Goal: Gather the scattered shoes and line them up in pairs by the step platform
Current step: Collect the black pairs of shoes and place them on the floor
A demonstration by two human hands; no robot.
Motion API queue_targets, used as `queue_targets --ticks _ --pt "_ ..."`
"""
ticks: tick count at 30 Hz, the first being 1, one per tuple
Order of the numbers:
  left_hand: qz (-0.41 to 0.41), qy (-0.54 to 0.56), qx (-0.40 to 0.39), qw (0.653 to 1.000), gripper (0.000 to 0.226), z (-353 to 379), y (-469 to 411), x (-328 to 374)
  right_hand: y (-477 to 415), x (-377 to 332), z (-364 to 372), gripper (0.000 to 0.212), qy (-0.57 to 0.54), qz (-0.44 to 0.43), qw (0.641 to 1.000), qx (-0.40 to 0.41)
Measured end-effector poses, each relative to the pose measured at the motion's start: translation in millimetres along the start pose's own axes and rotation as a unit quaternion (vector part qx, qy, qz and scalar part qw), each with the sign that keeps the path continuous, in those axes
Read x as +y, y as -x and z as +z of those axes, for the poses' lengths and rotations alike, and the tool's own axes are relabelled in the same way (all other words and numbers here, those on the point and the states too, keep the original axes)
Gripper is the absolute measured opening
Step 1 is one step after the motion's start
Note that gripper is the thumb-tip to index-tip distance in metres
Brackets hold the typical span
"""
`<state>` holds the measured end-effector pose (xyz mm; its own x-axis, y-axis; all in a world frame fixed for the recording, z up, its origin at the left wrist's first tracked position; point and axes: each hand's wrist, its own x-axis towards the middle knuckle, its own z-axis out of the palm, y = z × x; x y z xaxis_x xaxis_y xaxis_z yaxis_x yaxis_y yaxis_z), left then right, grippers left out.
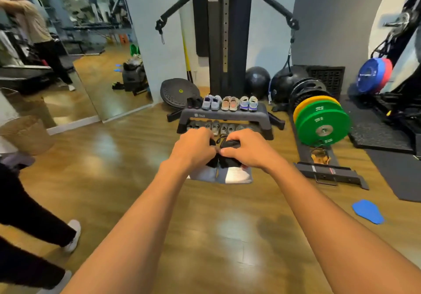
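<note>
Left grip: the left grip [193,148] was held out at 12 o'clock from the person, fingers curled down around the left shoe of a black pair.
Right grip: the right grip [248,150] was just beside it at 3 o'clock, fingers and thumb clamped on the other shoe; the two thumbs nearly met.
Black shoes: the black shoes [229,144] sat side by side between both grips, laces showing at the top. Whether they rested on the floor or hung above it could not be told.
Blue-and-white item: a blurred blue-and-white item [227,175] lay on the wooden floor [114,168] at 6 o'clock from the grips; what it was could not be told.
Step platform: the grey step platform [224,114] stood at 12 o'clock from the grips, near them.
On the platform: four pairs lined its top, from 9 toward 3 o'clock: a dark pair [194,102], a lavender-blue pair [213,102], a beige pair [230,103] and a pale blue-grey pair [248,103].
Under the platform: more grey shoes [218,127] stood in a row beneath it.
Weights: green plates [323,127] stood at 3 o'clock from the platform.
Floor pad: a blue pad [368,211] lay at 4 o'clock from the grips, well apart.
Basket: a woven basket [25,134] stood far off at 9 o'clock.
</note>
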<state>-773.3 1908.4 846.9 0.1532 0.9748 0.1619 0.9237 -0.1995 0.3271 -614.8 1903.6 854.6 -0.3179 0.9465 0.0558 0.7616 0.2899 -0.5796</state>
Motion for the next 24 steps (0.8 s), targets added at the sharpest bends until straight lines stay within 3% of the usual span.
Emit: queue_targets --ticks 10,20,24 --pt "-0.039 -0.013 -0.025 0.999 0.02 27.4 -231.3 -134.8 -272.1 34.7 26.4 0.012 -0.045 0.015 0.996 -0.078" --pt "-0.012 0.022 -0.075 0.997 0.022 79.4 -474.3 -257.9 -530.6 94.2 63.6 0.016 -0.066 0.086 0.992 -0.06" --pt "-0.015 0.024 -0.132 0.991 0.025 98.0 -564.2 -292.6 -621.9 126.4 81.0 0.018 -0.08 0.113 0.988 -0.064"
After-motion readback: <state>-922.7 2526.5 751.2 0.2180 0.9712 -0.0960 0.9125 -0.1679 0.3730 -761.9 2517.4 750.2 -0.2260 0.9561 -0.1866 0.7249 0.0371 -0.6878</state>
